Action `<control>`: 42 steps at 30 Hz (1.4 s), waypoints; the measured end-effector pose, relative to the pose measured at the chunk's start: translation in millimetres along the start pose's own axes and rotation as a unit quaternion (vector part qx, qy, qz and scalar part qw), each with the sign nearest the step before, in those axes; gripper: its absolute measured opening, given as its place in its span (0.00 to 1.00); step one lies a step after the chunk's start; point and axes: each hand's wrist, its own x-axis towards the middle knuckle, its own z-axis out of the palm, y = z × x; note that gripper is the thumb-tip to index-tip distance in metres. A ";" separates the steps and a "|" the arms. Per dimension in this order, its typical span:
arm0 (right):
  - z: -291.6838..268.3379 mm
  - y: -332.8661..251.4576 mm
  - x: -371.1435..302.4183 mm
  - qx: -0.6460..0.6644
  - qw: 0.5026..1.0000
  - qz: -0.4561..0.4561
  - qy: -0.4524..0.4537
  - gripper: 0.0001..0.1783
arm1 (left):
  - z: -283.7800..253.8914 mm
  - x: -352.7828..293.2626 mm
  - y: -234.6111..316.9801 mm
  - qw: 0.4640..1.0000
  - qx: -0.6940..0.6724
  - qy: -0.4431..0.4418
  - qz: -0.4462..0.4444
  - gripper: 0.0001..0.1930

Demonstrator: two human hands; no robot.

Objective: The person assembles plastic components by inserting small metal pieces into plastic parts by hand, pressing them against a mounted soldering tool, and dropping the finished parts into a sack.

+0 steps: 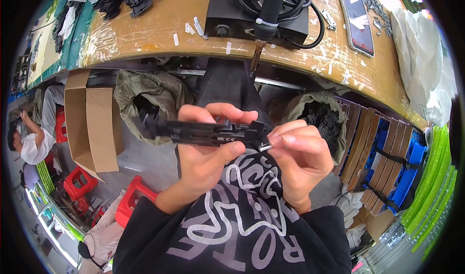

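Tan workbench (145, 42) running beyond grip. Left hand (201, 163) grasping black part (206, 133); right hand (301, 159) pinching small silvery piece (265, 147) by its right end, contact unclear. Seemingly fitting or adjusting; next move calling for steady alignment.

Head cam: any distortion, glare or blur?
Head view: fisheye warp, front edge of the bench bowed, corners black; head view: whitish glare on its top and on the phone-like device; head view: left end of the black part looks soft, left hand and right hand fairly sharp.
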 end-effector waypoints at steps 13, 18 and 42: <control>1.3 -1.5 3.0 0.001 1.000 0.022 0.010 0.23 | -1.6 -3.5 -11.8 0.985 0.100 -0.097 0.103 0.22; 1.6 -4.7 2.6 0.046 0.994 0.097 0.024 0.21 | -1.0 -3.6 -10.2 0.981 0.127 -0.105 0.103 0.21; -13.3 -5.4 5.0 -0.040 0.995 0.088 -0.028 0.08 | -5.7 3.2 -12.0 0.930 0.268 -0.137 0.210 0.19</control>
